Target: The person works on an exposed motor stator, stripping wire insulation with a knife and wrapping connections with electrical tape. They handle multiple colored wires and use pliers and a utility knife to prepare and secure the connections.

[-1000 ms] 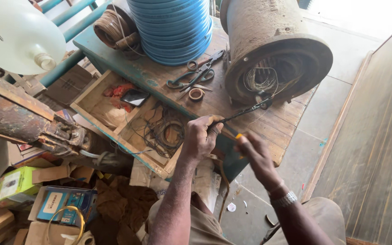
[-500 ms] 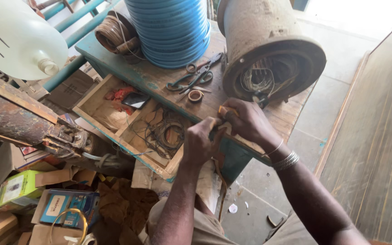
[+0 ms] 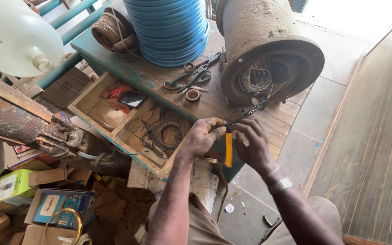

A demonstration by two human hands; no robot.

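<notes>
A rusty cylindrical motor housing (image 3: pixel 268 41) lies on the worn wooden table (image 3: pixel 291 120), with copper windings (image 3: pixel 257 79) showing in its open end. A dark lead (image 3: pixel 249 111) runs from the windings down to my hands at the table's front edge. My left hand (image 3: pixel 201 137) pinches the lead's near end. My right hand (image 3: pixel 252 144) sits close beside it, fingers closed on a yellow-handled tool (image 3: pixel 228 149) whose handle hangs downward between both hands.
Scissors (image 3: pixel 189 79) and a small tape roll (image 3: pixel 193 95) lie on the table behind my hands. An open wooden drawer (image 3: pixel 97 102) holds tangled wires. A blue ribbed drum (image 3: pixel 171 27), a wire coil (image 3: pixel 110 29), a white jug (image 3: pixel 14 36) and floor boxes (image 3: pixel 55 206) surround the table.
My right hand came up from the lower right to meet my left hand, crossed over it, and now rests beside it. The yellow handle now hangs straight down.
</notes>
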